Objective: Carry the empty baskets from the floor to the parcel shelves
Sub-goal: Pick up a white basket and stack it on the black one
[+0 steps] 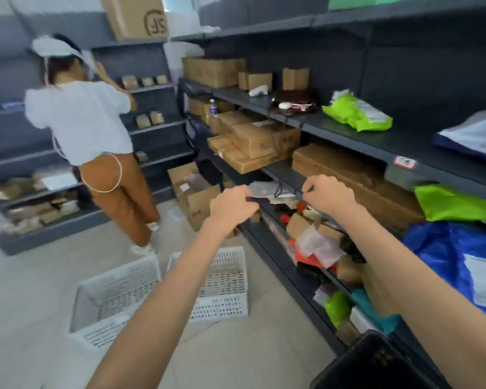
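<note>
Two white slotted baskets stand empty on the floor, one (115, 299) at the left and one (225, 287) beside it, partly hidden by my left forearm. My left hand (232, 204) and my right hand (330, 193) are both closed on thin black edges of a dark basket (267, 204) at the front of a lower parcel shelf (281, 265). Small parcels in red, white and brown lie in or around it. I cannot tell exactly where its walls run. Part of another black basket (376, 363) shows at the bottom right.
Dark shelving (348, 127) along the right holds cardboard boxes (258, 141) and green and blue mail bags. A person in a white top (82, 122) stands at the far shelves on the left. An open carton (194, 197) sits on the floor by the shelf corner.
</note>
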Demonstrator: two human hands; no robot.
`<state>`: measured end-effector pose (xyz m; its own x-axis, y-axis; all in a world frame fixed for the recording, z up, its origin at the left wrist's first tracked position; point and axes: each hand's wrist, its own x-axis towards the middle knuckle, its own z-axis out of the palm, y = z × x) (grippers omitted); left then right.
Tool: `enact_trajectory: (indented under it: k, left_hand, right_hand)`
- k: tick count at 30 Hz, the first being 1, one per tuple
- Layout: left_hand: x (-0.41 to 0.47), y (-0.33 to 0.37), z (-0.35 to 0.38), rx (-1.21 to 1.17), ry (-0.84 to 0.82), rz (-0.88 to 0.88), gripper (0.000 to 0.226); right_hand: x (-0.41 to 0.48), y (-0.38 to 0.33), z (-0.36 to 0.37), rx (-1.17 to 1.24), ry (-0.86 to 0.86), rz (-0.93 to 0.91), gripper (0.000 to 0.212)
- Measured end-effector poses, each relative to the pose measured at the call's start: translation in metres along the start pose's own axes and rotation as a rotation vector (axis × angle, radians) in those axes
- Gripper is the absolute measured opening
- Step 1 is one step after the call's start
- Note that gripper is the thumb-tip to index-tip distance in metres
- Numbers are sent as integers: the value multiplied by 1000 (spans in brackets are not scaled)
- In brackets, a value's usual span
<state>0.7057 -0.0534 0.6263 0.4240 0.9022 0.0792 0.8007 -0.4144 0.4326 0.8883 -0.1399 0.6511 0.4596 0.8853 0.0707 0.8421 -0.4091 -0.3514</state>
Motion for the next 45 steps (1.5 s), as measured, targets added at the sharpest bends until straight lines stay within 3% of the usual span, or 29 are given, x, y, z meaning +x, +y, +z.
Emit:
enact_trajectory:
  k: [11,14,20,24,34,41,45]
  left_hand:
    - [-87,-156,-121,-11,253,-415,34]
    - [-104,-191,-130,2,211,-497,34]
    - [-116,-259,-142,-27,183,-549,59]
    - [-107,-328,-138,-1,189,-556,42]
    - [-61,-478,-175,-43,187,-514,44]
    - [1,-578,-178,-46,215,-543,45]
    - [42,-637,-172,14,167,-573,49]
  right_hand:
    - [-9,-182,79,-51,-251,-464,27]
    - [-17,-222,109,-51,-280,-495,28]
    - [-14,-296,150,-80,-280,-590,27]
    - [-3,-348,188,-15,-236,-615,25]
    - [39,-448,292,-4,-243,-560,20]
    - [98,-512,383,-102,-320,-510,35]
    - [145,-547,431,-160,-370,-548,31]
